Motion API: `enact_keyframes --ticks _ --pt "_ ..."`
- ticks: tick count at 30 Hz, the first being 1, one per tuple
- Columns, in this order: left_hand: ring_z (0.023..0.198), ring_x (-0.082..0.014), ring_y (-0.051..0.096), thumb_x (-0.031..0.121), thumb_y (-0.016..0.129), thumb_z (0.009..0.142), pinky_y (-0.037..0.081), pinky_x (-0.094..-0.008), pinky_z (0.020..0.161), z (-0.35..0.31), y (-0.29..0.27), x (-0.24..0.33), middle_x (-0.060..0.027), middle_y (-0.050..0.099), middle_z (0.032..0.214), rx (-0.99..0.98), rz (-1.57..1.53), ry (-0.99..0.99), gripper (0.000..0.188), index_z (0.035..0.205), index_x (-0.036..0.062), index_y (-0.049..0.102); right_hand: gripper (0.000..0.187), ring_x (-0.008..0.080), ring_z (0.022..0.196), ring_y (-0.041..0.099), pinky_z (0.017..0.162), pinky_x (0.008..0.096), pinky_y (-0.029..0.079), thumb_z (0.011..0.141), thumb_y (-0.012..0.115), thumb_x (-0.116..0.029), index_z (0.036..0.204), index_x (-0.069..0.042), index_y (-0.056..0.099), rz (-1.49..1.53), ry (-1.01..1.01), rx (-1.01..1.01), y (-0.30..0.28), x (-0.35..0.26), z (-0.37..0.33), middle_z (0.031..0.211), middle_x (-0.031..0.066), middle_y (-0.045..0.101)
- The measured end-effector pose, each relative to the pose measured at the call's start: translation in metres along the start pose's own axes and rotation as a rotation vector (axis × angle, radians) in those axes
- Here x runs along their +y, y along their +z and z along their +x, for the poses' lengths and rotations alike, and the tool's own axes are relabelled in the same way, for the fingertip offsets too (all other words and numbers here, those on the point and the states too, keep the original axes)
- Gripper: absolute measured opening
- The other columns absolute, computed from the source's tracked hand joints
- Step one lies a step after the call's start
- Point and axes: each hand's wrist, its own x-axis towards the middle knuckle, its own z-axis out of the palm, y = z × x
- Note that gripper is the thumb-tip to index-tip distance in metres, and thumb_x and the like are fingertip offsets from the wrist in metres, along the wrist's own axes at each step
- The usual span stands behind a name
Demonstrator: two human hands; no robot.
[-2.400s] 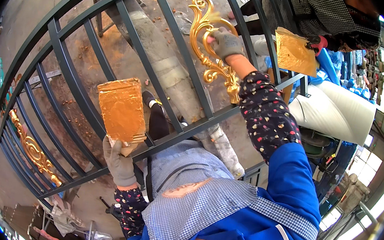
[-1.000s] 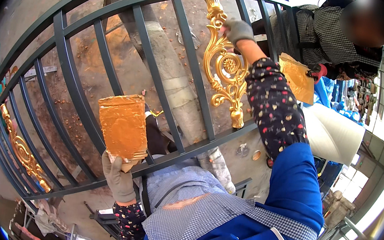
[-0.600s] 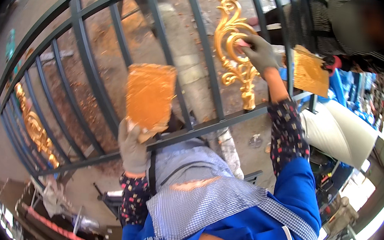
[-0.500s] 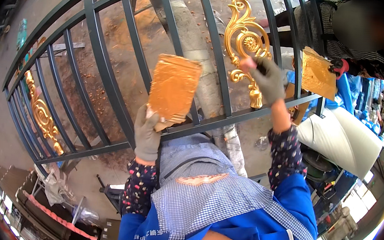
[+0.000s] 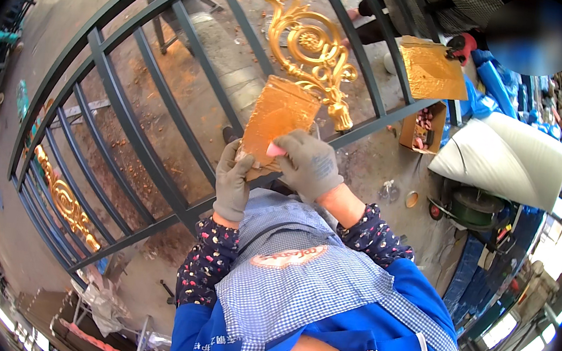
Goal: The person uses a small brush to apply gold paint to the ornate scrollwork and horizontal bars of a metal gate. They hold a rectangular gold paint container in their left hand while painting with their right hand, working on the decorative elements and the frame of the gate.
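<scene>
My left hand (image 5: pixel 233 183), in a grey glove, grips the lower end of a cardboard piece (image 5: pixel 279 113) smeared with gold paint. Between the gloved fingers of my right hand (image 5: pixel 308 164) is a small pink sponge (image 5: pixel 275 150), held against or just over the cardboard's painted face. Beyond the cardboard, a gold scroll ornament (image 5: pixel 309 39) with a round flower centre sits among the bars of a dark grey metal railing (image 5: pixel 162 73). The cardboard's top corner overlaps the ornament's lower part in view. Farther left, a second gold ornament (image 5: pixel 65 199) is set in the railing.
Across the railing at the upper right, another person's red-gloved hand (image 5: pixel 462 47) holds a gold-smeared cardboard sheet (image 5: pixel 433 70). A cardboard box (image 5: pixel 406 130) with small pinkish pieces stands below it, near a white roll (image 5: pixel 499 159). A small round lid-like thing (image 5: pixel 412 199) lies on the floor.
My right hand has come back from the gold ornament to the cardboard with the sponge. The cardboard has shifted slightly right, and the whole view has moved relative to the railing.
</scene>
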Motion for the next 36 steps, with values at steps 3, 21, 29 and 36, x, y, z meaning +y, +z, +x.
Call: enact_keyframes --ticks 3,21,29,36 --pt "0.087 -0.0119 0.062 0.007 0.058 0.093 0.055 -0.0258 0.079 -0.005 0.0 -0.011 -0.0075 0.063 0.104 0.023 0.026 -0.03 0.035 0.126 -0.0036 0.049 0.021 0.0313 0.078 0.065 0.067 0.039 0.052 0.075 0.067 -0.01 0.095 -0.009 0.066 -0.047 0.064 -0.049 -0.007 0.017 -0.015 0.088 0.0098 0.064" --pt "0.107 -0.019 0.062 0.015 0.061 0.096 0.051 -0.0307 0.093 -0.015 -0.037 0.001 -0.0129 0.06 0.12 0.144 0.101 0.041 0.041 0.129 -0.0067 0.047 0.015 0.0321 0.095 0.064 0.081 0.0427 0.051 0.083 0.063 -0.016 0.097 -0.013 0.067 -0.331 0.213 0.077 -0.023 0.207 0.067 0.099 0.0086 0.066" --pt "0.108 -0.0196 0.061 0.015 0.06 0.096 0.051 -0.0311 0.094 -0.02 -0.049 0.005 -0.0129 0.059 0.121 0.202 0.024 0.054 0.041 0.128 -0.0058 0.047 0.015 0.029 0.101 0.064 0.085 0.0405 0.051 0.088 0.063 -0.021 0.1 -0.014 0.069 -0.427 0.147 -0.336 -0.035 0.202 0.074 0.104 0.0084 0.066" --pt "0.109 -0.0204 0.061 0.01 0.056 0.096 0.051 -0.0322 0.095 -0.02 -0.05 0.01 -0.0132 0.059 0.121 0.223 0.051 0.064 0.037 0.128 -0.0055 0.048 0.015 0.0301 0.101 0.064 0.086 0.0415 0.051 0.086 0.062 -0.02 0.098 -0.015 0.069 -0.4 0.098 -0.165 -0.013 0.219 0.078 0.104 0.0089 0.067"
